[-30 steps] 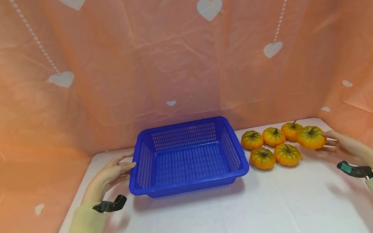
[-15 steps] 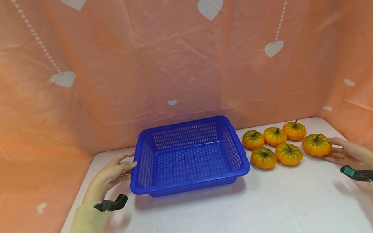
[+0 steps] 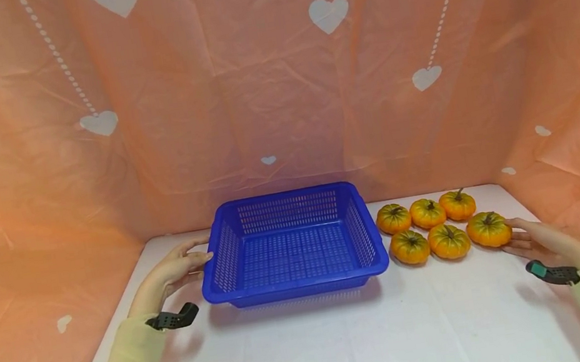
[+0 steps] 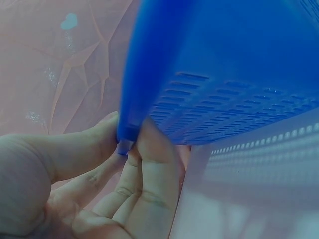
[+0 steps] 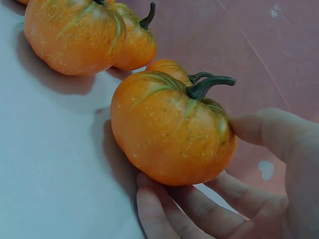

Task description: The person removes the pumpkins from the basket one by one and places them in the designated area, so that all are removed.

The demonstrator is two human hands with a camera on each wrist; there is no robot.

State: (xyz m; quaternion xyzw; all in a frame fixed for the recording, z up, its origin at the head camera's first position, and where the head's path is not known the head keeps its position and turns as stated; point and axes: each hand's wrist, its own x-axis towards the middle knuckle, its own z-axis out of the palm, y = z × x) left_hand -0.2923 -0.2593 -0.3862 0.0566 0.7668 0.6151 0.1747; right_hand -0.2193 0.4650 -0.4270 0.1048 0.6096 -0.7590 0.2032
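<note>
My left hand [image 3: 175, 269] pinches the left rim of a blue plastic basket [image 3: 297, 284]. In the left wrist view the thumb lies on one side of that rim [image 4: 142, 74] and curled fingers on the other. A small orange pumpkin [image 3: 488, 230] with a green-streaked top is held by my right hand [image 3: 544, 239], at the right end of the front row. The right wrist view has the thumb against the side of this pumpkin [image 5: 169, 134], near its dark stem, with the fingers curled under its lower side. Part of those fingers is hidden behind it.
Several similar pumpkins [image 3: 449, 241] stand in two rows right of the basket, on a white-covered table [image 3: 361, 340]. An orange cloth [image 3: 279, 113] with white hearts hangs close behind and along both sides.
My right hand has brought its pumpkin nearer and lower, from beside the back row to the end of the front row, then slightly left. The left hand and basket stay put.
</note>
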